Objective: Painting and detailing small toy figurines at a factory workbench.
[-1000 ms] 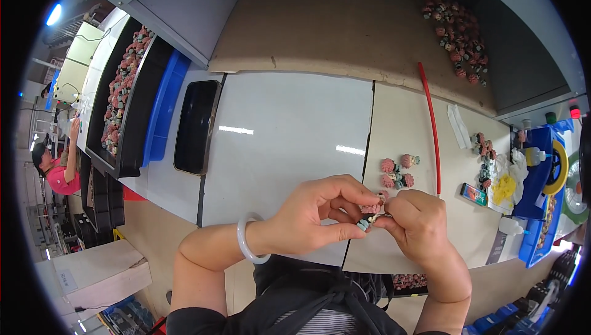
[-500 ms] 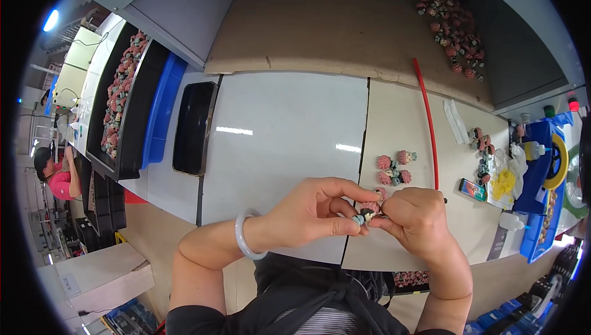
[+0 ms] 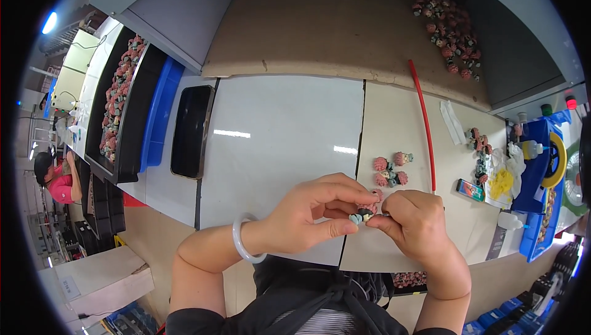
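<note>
Between the thumb and fingers of my left hand (image 3: 314, 212) is a small figurine (image 3: 365, 213) with ridged pink hair, a pale face and blue-grey and black parts. It lies tilted, partly covered by the fingers. Pressed up close to it, my right hand (image 3: 414, 221) is closed, and a thin dark tip shows by its thumb; the rest is hidden in the fist. More pink-haired figurines (image 3: 389, 172) lie in a loose group on the table just beyond my hands.
A red rod (image 3: 423, 126) runs along the right side. At left are a dark phone (image 3: 192, 132) and a black tray (image 3: 126, 119) full of figurines. A figurine pile (image 3: 449, 30) lies far right; a blue bin (image 3: 535, 178) and bottles stand right. A person (image 3: 58, 178) sits far left.
The figurine has turned or shifted slightly between my hands. Both hands keep nearly the same place; the whole view has moved a little.
</note>
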Action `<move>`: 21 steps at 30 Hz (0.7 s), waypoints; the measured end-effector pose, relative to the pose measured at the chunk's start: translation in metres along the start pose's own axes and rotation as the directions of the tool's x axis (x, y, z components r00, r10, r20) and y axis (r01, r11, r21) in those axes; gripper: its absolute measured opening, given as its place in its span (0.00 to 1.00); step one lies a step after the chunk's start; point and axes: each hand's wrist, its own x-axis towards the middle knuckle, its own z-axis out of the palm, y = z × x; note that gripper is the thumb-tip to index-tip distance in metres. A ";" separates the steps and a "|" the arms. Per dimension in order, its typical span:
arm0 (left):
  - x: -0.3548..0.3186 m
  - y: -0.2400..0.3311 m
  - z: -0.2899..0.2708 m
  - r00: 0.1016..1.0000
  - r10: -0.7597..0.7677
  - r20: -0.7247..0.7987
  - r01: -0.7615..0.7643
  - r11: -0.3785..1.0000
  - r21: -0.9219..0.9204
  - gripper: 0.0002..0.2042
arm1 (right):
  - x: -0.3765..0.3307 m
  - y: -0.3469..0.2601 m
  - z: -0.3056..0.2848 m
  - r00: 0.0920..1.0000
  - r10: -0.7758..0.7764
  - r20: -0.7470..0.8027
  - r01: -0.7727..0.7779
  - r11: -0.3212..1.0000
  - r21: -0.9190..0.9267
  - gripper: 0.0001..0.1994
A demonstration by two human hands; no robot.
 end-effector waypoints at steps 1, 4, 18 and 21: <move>0.000 0.001 0.000 1.000 -0.012 -0.002 0.012 1.000 0.025 0.18 | 0.000 0.000 0.000 1.000 0.009 0.019 -0.009 1.000 -0.007 0.17; 0.001 0.001 0.000 0.999 0.043 0.002 -0.043 0.993 0.106 0.18 | 0.000 -0.001 0.000 0.999 0.019 0.042 -0.018 1.000 -0.019 0.17; 0.002 0.003 -0.002 0.998 -0.032 0.059 0.028 0.997 0.074 0.17 | 0.001 0.005 -0.002 0.984 0.024 0.176 -0.058 0.980 0.191 0.15; -0.001 0.001 -0.002 0.999 -0.025 0.045 0.023 0.999 0.043 0.17 | 0.000 0.008 -0.003 0.968 0.016 0.249 -0.087 0.957 0.276 0.14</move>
